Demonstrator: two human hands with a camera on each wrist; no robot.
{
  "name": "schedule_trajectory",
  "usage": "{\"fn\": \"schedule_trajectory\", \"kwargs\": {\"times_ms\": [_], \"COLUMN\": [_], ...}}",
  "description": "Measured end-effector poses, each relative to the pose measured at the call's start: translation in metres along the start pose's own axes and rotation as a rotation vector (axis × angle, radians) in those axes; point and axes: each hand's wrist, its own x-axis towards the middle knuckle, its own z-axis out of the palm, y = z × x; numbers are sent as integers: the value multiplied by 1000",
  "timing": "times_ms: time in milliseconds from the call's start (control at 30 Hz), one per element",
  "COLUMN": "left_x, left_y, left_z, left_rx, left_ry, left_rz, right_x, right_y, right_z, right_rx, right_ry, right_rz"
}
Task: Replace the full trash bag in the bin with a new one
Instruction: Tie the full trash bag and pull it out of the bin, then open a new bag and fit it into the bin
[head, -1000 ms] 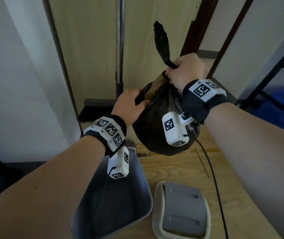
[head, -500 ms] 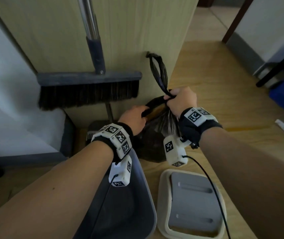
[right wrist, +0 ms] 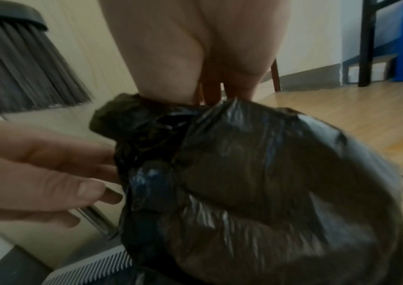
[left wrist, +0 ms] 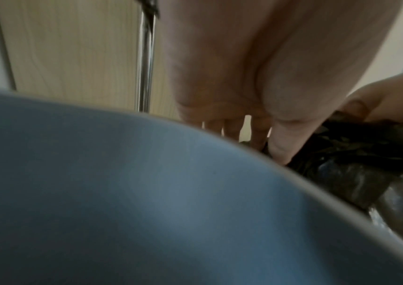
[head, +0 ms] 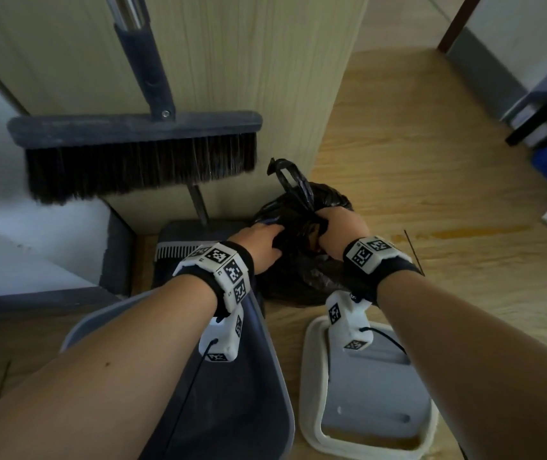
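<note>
Resting on the floor at frame centre, the full trash bag (head: 302,270) is being gripped at its neck by the right hand (head: 340,232), steadied by the left hand (head: 260,242) with spread fingers; spilling is being risked if the neck loosens.

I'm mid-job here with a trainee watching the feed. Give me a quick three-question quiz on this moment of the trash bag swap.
1. True or false: the black trash bag sits inside the grey bin.
2. Which hand grips the bag's gathered neck? A) right hand B) left hand C) neither
3. Fill in: the bin lid lies on the ____, to the bin's right.

Key
1. False: it is outside the bin, beyond its far rim, by the dustpan and below the broom.
2. A. The left hand's fingers lie fairly straight against the bag's side.
3. floor
</note>
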Motion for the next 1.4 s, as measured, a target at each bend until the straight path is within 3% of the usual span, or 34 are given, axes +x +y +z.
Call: {"fn": "schedule_trajectory", "kwargs": {"times_ms": [233,367,700,1033,1400], "left_x": [-23,-50,-144,-256,-367], "left_y": [3,3,-37,-153,-307], "left_z": [-18,-33,-60,-67,-17], "left_rx": [-31,-36,-26,-140,-427], "left_ry": [125,188,379,508,656], "left_rz": [-34,-53,-145,-382,-717], "right_x": [-14,-34,-96,-138,-174], "right_y": [-15,-40,-134,-259,-413], "right_z": [-20,-34,-26,27,147], "right_rx": [-77,-44,-103,-52,-72], "right_ry": [176,223,115,44,-228], "right_rz": [3,-85,-287,-539,-760]}}
